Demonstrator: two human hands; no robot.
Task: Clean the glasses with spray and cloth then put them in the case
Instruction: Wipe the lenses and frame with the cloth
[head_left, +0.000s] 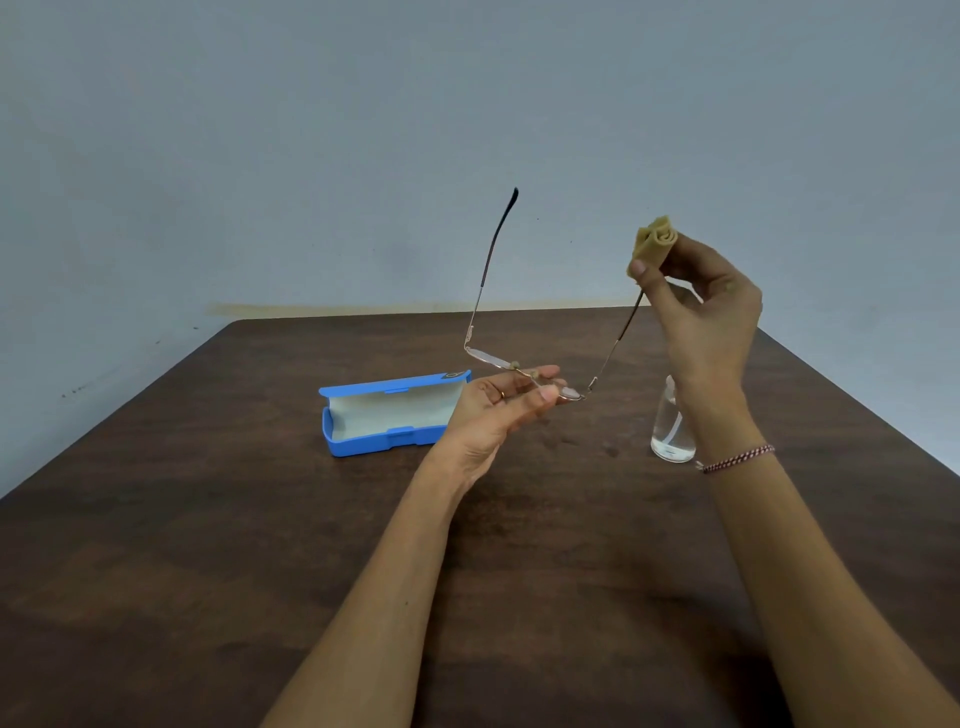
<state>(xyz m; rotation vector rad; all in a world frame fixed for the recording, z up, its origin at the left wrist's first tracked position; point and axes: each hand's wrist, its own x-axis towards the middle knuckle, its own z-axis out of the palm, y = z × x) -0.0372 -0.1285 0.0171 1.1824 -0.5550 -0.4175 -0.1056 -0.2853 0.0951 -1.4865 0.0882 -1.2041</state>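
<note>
Brown table (208, 545) w/ open case (387, 415) lying crosswise just left of left hand (498, 410), which is pinching glasses (485, 357) by front rim, earpieces pointing up; right hand (706, 312) is pinching cloth (655, 239) round one earpiece tip.

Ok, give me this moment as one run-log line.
left hand: holds glasses by front, temples up | right hand: pinches cloth on one temple | case: open, empty, on table | spray bottle: upright on table

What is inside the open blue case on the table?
Only pale lining shows inside the case. One end is hidden behind the left hand holding the glasses.
</note>
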